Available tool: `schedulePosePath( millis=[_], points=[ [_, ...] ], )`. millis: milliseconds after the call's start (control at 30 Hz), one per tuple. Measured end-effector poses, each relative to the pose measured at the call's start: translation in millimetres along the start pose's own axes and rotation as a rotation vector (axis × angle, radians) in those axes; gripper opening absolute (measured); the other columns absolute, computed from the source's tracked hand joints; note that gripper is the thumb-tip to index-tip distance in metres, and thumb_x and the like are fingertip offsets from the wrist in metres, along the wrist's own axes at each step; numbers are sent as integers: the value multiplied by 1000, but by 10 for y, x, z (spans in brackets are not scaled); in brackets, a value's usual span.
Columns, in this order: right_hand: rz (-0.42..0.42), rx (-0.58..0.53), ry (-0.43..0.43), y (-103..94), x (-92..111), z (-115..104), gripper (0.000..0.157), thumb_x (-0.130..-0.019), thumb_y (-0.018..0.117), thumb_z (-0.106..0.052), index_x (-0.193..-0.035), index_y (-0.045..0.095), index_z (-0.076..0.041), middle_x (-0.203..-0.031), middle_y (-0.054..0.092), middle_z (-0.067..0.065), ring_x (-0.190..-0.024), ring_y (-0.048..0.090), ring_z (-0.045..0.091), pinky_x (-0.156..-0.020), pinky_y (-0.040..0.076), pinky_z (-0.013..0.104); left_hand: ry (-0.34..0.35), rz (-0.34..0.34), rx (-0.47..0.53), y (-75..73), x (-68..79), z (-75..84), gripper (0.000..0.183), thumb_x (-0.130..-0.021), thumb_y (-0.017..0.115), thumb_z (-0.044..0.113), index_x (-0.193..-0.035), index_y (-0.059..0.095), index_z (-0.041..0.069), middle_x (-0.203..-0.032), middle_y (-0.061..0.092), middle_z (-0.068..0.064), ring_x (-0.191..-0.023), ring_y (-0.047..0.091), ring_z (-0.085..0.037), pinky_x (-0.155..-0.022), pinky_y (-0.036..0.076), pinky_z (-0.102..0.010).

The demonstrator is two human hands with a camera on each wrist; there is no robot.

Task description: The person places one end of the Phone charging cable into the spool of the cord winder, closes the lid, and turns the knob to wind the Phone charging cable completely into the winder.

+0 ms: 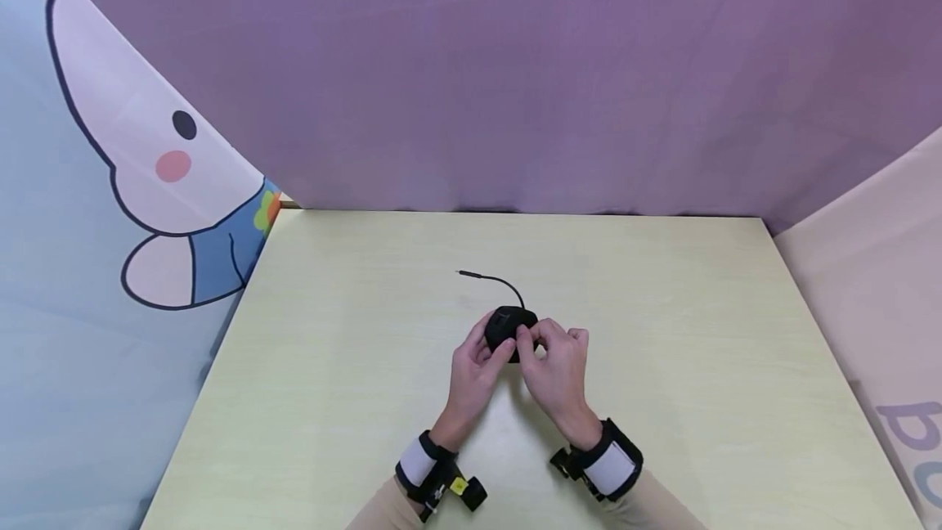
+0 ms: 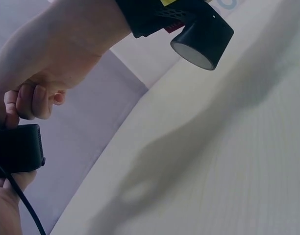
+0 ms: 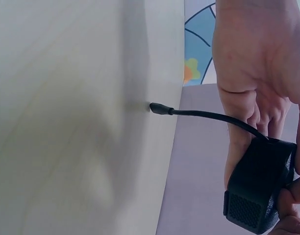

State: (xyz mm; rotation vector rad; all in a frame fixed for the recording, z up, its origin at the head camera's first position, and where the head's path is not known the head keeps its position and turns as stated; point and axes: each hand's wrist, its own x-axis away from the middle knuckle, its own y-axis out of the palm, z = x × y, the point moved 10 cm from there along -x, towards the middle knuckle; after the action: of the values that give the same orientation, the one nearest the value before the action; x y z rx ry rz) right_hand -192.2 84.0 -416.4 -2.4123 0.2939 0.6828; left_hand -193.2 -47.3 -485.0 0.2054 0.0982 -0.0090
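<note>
A small black device (image 1: 508, 325) with rounded corners is held above the table between both hands. One of its faces has a patterned, mesh-like panel (image 3: 245, 213). From its far side a short black cable (image 1: 504, 280) curves out to the left and ends in a slim plug (image 3: 161, 108). My left hand (image 1: 473, 373) holds the left side, with thumb and fingers around the body. On the right edge, my right hand (image 1: 558, 362) pinches the device between thumb and index finger, its other fingers curled in. What lies under the right fingertips is hidden.
The pale wooden table (image 1: 331, 334) spreads out on all sides of the hands. A purple curtain (image 1: 515, 105) hangs along its back edge. To the left stands a blue cartoon-printed cloth (image 1: 74, 309), to the right a pale cloth (image 1: 868, 285). Each wrist wears a strapped camera.
</note>
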Motion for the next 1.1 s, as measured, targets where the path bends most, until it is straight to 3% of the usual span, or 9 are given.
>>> schedulePosePath(
  millis=[233,400,567,767,900,1000,1100],
  points=[
    [-4,-33,58,-2,8,35,26,-87,71,-2,-64,60,-9,-61,57,1,-56,52,26,-74,23,34,6,1,8,5,5,-1,53,-98,66,0,-147,47,-10,-134,62,-32,-108,70,-8,-90,58,-22],
    [-2,-41,25,0,16,31,25,-87,72,-3,-65,60,-10,-63,60,1,-58,55,21,-74,24,33,27,24,-5,-17,11,35,51,-97,67,-2,-144,50,-11,-133,63,-32,-105,70,-8,-86,59,-22],
    [-8,-4,-75,-7,11,-7,26,-89,70,-9,-67,57,-13,-64,55,-1,-58,53,22,-75,26,36,25,32,-8,-26,17,39,50,-97,66,-2,-143,51,-10,-131,64,-32,-104,71,-7,-85,59,-21],
    [-23,21,-275,-56,-8,-94,25,-96,67,-21,-74,60,-11,-70,54,1,-65,53,19,-74,33,37,7,27,3,-41,13,11,51,-98,66,0,-144,50,-11,-131,64,-33,-104,71,-7,-86,59,-21],
    [-127,-27,-381,-43,-32,-133,17,-99,67,-24,-89,70,-10,-84,61,1,-76,57,18,-76,36,34,-10,17,14,-47,13,-4,51,-98,66,1,-145,49,-11,-131,63,-33,-105,71,-7,-88,59,-22],
    [-210,-39,-424,-25,-43,-147,7,-94,72,-18,-96,75,-12,-92,64,0,-82,61,17,-79,37,34,-11,15,19,-50,15,-14,51,-98,66,0,-144,50,-11,-131,64,-32,-105,71,-8,-88,59,-23],
    [-266,3,-477,-14,-40,-169,8,-89,75,-15,-97,75,-12,-95,64,1,-86,62,19,-80,39,37,-13,13,18,-49,15,-30,50,-98,66,1,-144,50,-10,-131,64,-32,-104,72,-9,-88,59,-24]
  ],
)
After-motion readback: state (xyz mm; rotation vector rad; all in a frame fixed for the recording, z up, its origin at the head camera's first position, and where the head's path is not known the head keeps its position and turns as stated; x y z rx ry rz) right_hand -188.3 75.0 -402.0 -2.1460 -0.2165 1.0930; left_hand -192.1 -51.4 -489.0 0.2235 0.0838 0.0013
